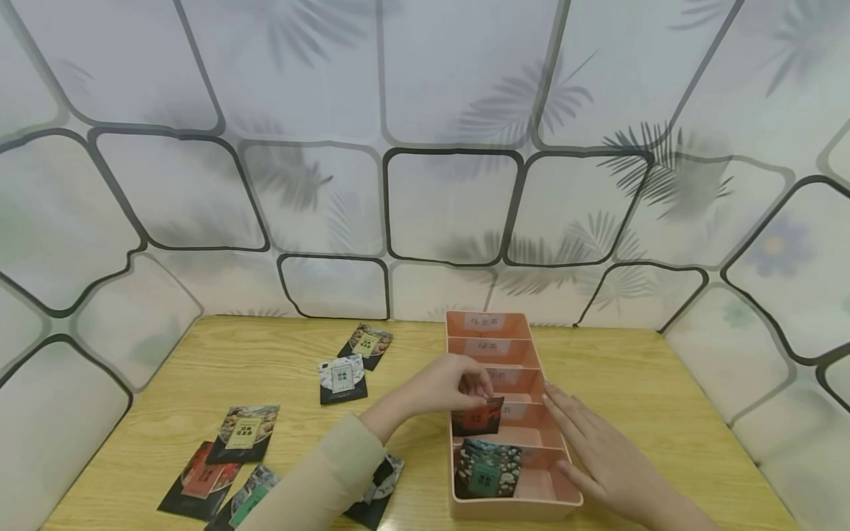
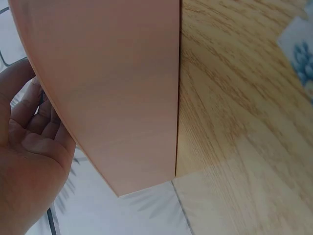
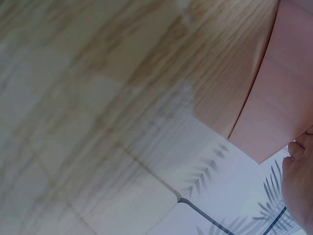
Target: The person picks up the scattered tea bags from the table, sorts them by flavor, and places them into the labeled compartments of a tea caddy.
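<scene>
A long pink divided box (image 1: 514,509) stands on the table, its dividers bearing white labels. My left hand (image 1: 445,387) reaches over its left side, fingertips pinching the top edge of a red and black tea sachet (image 1: 477,417). That sachet is at the second compartment from the near end. In the nearest compartment leans a dark sachet with a green label (image 1: 486,479). My right hand (image 1: 600,450) rests along the box's right rim, fingers extended and thumb at the near part of the rim. In the left wrist view the box's side wall (image 2: 107,98) hides the sachet.
Left of the box lie more sachets: a yellow-labelled one (image 1: 370,345) overlapped by a white one (image 1: 342,379), another yellow-labelled one (image 1: 243,434), a red one (image 1: 199,483) and a green-labelled one (image 1: 247,501). A black-and-white packet (image 1: 378,495) is partly behind my left sleeve. Patterned fabric (image 1: 451,206) surrounds the table.
</scene>
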Demonstrator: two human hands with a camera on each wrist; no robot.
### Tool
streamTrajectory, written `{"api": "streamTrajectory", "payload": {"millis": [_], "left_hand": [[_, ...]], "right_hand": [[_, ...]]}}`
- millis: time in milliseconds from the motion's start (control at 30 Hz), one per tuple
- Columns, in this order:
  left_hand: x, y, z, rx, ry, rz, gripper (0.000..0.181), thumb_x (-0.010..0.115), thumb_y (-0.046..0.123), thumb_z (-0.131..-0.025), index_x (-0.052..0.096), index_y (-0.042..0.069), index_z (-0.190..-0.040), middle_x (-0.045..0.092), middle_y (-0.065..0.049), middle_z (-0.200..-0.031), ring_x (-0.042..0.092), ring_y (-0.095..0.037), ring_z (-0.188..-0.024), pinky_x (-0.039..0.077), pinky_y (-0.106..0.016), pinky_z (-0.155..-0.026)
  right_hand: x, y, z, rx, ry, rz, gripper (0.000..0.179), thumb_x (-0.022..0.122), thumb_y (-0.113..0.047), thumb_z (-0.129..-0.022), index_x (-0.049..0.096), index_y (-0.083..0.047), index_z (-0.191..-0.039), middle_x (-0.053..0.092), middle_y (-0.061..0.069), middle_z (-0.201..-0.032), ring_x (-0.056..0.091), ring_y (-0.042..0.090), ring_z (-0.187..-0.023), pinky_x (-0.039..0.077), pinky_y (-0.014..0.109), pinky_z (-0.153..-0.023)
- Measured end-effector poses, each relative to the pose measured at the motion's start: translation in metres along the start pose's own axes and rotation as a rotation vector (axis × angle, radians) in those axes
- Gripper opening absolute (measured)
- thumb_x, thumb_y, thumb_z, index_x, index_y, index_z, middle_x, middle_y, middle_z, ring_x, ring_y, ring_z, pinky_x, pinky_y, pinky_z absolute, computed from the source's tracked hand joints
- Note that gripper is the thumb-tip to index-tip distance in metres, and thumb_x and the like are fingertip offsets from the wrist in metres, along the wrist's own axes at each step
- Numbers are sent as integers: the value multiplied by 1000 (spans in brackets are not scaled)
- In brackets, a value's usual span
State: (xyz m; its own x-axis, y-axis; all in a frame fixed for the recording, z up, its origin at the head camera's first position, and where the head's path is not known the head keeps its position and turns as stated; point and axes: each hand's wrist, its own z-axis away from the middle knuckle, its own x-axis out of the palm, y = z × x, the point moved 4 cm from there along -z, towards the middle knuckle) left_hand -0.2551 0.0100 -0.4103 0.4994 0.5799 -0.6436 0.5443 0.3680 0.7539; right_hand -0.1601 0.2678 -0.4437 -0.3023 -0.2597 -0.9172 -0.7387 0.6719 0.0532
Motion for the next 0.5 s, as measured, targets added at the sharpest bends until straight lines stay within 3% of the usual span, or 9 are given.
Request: {"api": "streamTrajectory", "payload": {"millis": [233,500], "left_hand": [[-6,2,0,19,8,-14,5,75,11,-99,78,9,-103,77,-4,-94,61,4,-78,54,-16,-75],[-23,8,4,39,37,-43,12,72,8,-99,78,5,-109,78,-6,-102,67,-2,-84,57,-18,-79]], "right_hand": [[1,0,0,-6,-4,-5,80,68,-36,-101,35,4,-162,39,23,-168,6,11,-167,2,20,-133],[1,1,0,-7,-4,6,79,67,-38,-102,36,4,-162,40,23,-168,6,10,-167,2,19,-133]]}}
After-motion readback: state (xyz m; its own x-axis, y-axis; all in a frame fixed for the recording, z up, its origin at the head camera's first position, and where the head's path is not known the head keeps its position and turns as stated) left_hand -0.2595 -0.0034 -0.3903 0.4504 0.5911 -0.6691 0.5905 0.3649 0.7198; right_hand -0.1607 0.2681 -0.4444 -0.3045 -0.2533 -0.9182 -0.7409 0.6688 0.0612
